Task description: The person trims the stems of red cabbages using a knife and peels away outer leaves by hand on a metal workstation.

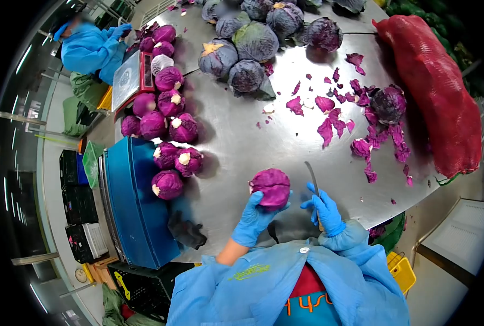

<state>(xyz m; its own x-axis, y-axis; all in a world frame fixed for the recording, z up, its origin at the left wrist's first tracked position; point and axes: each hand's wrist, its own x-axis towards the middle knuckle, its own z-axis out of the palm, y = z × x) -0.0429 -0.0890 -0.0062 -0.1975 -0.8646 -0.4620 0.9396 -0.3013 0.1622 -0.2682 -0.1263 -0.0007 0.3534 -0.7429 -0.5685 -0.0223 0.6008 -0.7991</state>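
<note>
At the near edge of the metal table (231, 163), right in front of your body, you hold a trimmed purple cabbage (271, 186) in your left hand (250, 220). That gloved hand is clamped on it from below and from the left, thumb up against its near side, and a pale cut patch shows on the cabbage's left side.

Your right hand (326, 212), just beside it, is wrapped around the handle of a knife (312, 176); the dark, curved blade points away from you and stands apart from the cabbage.

To your left, a group of peeled cabbages (183, 128) sits next to a blue box (144, 209), with a red-framed scale (131, 81) beyond them. A dark cloth (186, 231) lies by the box's near end. Ahead of you is a pile of cabbages with darker outer leaves (257, 42). To your right, torn purple leaves (326, 104) are scattered around one dark cabbage (389, 105), and a full red mesh sack (429, 98) lies past them. At the far left, another person (90, 50) in blue stands beside the table.
</note>
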